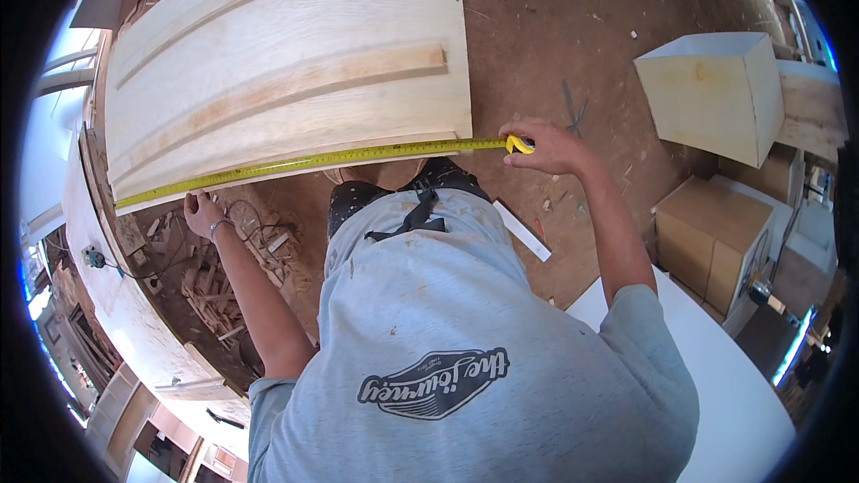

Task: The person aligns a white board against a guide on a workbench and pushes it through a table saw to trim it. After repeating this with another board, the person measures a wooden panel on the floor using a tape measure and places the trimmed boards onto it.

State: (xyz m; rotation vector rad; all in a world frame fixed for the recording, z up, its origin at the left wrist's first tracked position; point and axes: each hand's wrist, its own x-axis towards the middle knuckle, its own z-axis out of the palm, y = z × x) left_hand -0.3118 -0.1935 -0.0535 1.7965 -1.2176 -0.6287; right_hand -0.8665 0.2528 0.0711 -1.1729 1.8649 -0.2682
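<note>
A pale wooden panel (295,45) with raised wooden strips lies in front of me. Along its near edge stretches the yellow blade of a tape measure (313,160), from the left corner to past the right end. My right hand (553,148) grips the yellow and black case (517,144) just beyond the panel's right side. Toward the left end, my left hand (204,214) has its fingers closed at the blade and the panel's near edge; its fingertips are partly hidden. One shorter strip (304,80) lies across the panel's middle.
Wood offcuts (219,291) and a dark cable are heaped at the left, beside a long pale board (98,250). A white strip (522,231) lies on the brown floor (555,45). To the right stand an open pale box (707,94) and a brown box (711,237).
</note>
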